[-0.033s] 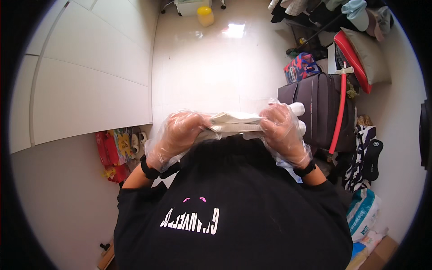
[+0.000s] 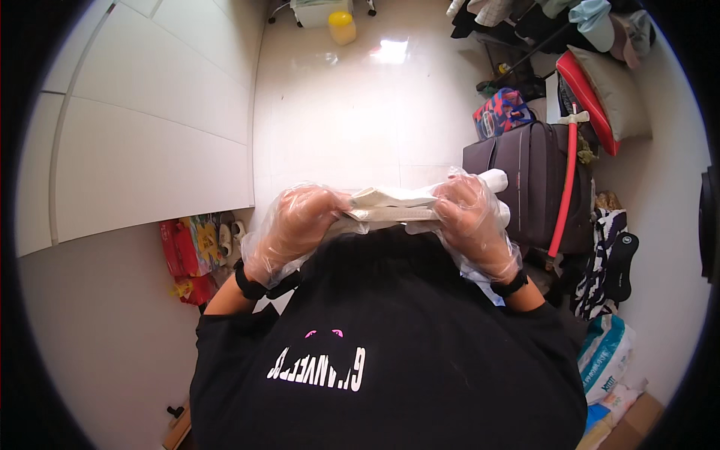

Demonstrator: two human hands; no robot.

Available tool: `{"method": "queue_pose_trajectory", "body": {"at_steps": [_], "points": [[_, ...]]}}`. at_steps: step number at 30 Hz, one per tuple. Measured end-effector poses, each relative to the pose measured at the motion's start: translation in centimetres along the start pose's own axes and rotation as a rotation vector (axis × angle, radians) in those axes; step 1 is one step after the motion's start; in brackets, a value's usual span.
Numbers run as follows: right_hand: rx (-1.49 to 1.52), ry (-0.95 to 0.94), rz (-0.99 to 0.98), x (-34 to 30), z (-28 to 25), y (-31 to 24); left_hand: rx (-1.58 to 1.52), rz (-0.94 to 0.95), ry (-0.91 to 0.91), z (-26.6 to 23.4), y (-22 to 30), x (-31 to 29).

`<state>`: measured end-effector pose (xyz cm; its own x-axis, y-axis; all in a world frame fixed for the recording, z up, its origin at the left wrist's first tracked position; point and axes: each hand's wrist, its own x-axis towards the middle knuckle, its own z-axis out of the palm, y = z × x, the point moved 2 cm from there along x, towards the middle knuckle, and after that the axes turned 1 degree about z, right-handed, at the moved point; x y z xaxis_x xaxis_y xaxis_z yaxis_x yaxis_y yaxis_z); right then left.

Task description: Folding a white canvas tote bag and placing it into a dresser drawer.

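- Holds a flat, white, folded item of several layers level between both hands, close to the front of the body.
- Pinches its left end with the left hand, thumb and fingers bent in on the edge.
- Pinches its right end with the right hand, fingers likewise curled in.
- Cannot tell for sure whether paper or cloth, with the item seen nearly edge-on.
- Wears a loose, clear plastic glove on each hand, and a black band at each wrist.
- Wears a short-sleeved black shirt with white lettering and two pink eye shapes, below the hold in view.
- Has a dark grey fabric suitcase near the right hand, with a long, thin red tube across its right part.
- Faces a pale, glossy floor, with a yellow-lidded plastic container at the far side.
- Has smooth white cabinet panels to the left.
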<state>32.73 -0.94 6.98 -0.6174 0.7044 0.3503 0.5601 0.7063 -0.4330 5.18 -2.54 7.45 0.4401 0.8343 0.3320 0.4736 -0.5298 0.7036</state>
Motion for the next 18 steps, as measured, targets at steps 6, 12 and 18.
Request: {"method": "queue_pose_trajectory", "body": {"at_steps": [6,12,18], "points": [[0.057,-0.012,-0.035,-0.2,-0.2,-0.2,0.125,-0.236,-0.097,0.7,2.8,1.3],[0.09,-0.053,-0.054,0.5,0.3,-2.0,0.14,-0.123,-0.099,1.9,3.0,1.4],[-0.121,-0.2,-0.001,1.5,0.2,-4.8,0.271,0.078,-0.057,2.6,4.3,1.1]]}}
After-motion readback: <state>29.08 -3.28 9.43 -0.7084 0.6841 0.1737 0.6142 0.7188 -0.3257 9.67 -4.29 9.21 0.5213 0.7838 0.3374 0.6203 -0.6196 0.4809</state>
